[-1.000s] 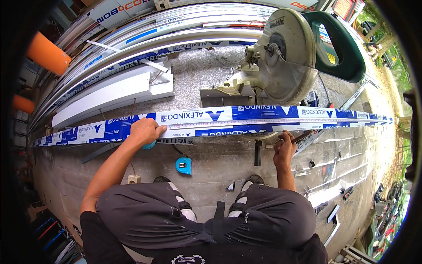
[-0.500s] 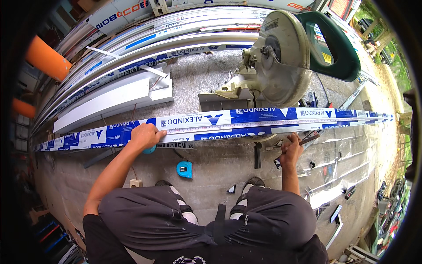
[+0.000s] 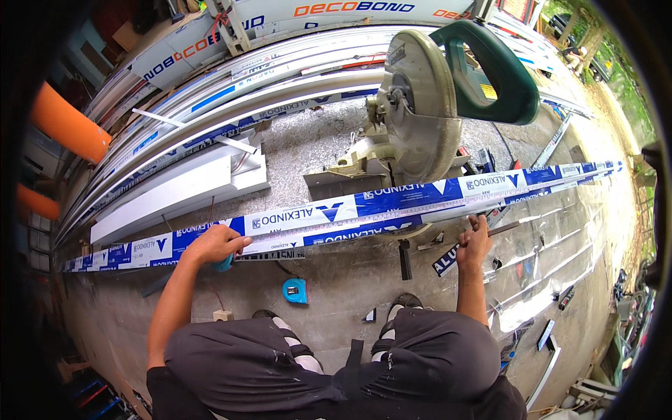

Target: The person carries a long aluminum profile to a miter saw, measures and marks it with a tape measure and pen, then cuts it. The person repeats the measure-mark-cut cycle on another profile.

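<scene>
A long metal profile (image 3: 329, 211), wrapped in blue-and-white film, lies across in front of me. The pale blade (image 3: 420, 209) of a tape measure runs along its top. My left hand (image 3: 215, 246) is closed at the profile's left part, with the tape measure's turquoise case (image 3: 224, 264) partly showing beneath it. Closed below the profile's near edge, my right hand (image 3: 476, 241) has a thin dark flat stick (image 3: 504, 228) poking out to the right. I cannot make out its kind. Behind the profile stands a miter saw (image 3: 420, 105) with a green handle.
A second turquoise tape measure (image 3: 295, 290) sits on the floor before my feet. White profiles (image 3: 168, 189) lie at the left, and long bars (image 3: 280, 77) are stacked behind. Orange pipes (image 3: 70, 126) jut in at left. Clear plastic film (image 3: 532, 280) and offcuts (image 3: 546, 334) lie at right.
The profile's left end appears lower and nearer me, so it slants more in view. My right hand has shifted slightly right with the stick. The whole view has also turned somewhat.
</scene>
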Demonstrator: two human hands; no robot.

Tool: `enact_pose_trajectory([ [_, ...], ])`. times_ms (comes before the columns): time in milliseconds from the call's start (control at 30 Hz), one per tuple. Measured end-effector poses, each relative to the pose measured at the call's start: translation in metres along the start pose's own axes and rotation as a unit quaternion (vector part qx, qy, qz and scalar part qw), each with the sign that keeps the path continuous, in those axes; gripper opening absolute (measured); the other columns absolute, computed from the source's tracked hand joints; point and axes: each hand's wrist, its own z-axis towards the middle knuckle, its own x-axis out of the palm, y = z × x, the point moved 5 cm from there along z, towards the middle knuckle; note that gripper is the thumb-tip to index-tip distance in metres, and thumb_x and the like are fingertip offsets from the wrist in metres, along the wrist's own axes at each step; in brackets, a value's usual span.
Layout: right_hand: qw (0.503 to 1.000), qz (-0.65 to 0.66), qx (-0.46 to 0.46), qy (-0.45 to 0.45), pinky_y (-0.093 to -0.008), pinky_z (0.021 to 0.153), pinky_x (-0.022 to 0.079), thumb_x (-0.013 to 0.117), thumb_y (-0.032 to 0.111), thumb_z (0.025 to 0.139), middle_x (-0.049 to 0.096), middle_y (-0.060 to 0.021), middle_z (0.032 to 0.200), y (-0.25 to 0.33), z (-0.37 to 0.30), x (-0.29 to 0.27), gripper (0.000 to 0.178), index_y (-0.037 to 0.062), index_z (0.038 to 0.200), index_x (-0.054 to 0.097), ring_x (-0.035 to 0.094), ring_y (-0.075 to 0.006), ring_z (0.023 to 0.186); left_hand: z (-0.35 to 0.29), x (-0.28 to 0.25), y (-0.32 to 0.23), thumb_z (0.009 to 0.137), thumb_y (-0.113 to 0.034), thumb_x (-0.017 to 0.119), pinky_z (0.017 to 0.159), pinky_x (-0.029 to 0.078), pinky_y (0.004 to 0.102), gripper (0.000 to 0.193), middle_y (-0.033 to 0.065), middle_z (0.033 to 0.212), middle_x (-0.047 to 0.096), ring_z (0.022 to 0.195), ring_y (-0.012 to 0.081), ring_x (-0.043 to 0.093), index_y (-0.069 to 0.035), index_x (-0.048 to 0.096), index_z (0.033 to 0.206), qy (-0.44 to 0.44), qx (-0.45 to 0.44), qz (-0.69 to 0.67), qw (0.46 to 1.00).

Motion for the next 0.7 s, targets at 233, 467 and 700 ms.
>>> enact_pose_trajectory([
  [233,0.998,0.05,0.008,0.038,-0.0224,0.042,0.03,0.064,0.029,0.102,0.066,-0.0193,0.119,0.025,0.022,0.007,0.033,0.0004,0.113,0.054,0.035,-0.0045,0.046,-0.016,-0.014,0.0,0.096,-0.05,0.062,0.064,0.05,0.0346,0.05,0.0076,0.068,0.07,0.064,0.0173,0.064,-0.005,0.079,0.083,0.048,0.001,-0.062,0.997],
  [467,0.999,0.051,0.002,0.011,-0.024,0.042,0.029,0.066,0.022,0.1,0.067,-0.0152,0.111,0.019,0.02,0.014,0.024,0.0011,0.106,0.054,0.035,-0.0042,0.046,0.013,0.01,-0.002,0.09,-0.057,0.064,0.066,0.053,0.0428,0.057,0.0178,0.068,0.07,0.067,0.0343,0.069,-0.004,0.078,0.076,-0.092,-0.047,0.052,0.993],
  [700,1.0,0.018,0.009,0.017,-0.0253,0.042,0.03,0.066,0.018,0.099,0.067,-0.0104,0.103,0.011,0.016,0.006,0.021,0.0001,0.104,0.057,0.035,-0.0053,0.045,0.022,0.02,-0.003,0.089,-0.058,0.065,0.066,0.053,0.0482,0.057,0.0202,0.067,0.069,0.069,0.0393,0.068,-0.004,0.077,0.074,-0.113,-0.084,0.129,0.982],
])
